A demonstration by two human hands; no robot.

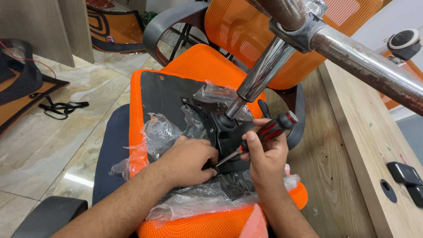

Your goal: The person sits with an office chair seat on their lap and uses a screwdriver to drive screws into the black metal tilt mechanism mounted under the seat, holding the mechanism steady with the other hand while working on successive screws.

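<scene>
An orange mesh chair seat (207, 222) lies upside down in front of me, its black underside plate (165, 94) facing up and partly wrapped in clear plastic (161, 132). A black tilt mechanism (229, 134) sits on the plate with a chrome gas cylinder (262, 72) rising from it. My right hand (264, 161) grips a red and black screwdriver (271, 128), its tip angled down-left onto the mechanism. My left hand (189, 161) rests closed beside the tip, its fingers pinching something I cannot make out.
A rusty chrome chair base arm (370, 66) with a caster (405, 44) crosses the upper right. A wooden desk (361, 128) with black parts (407, 176) runs along the right. Another orange chair (233, 26) stands behind. Chair parts and straps (61, 108) lie on the marble floor at left.
</scene>
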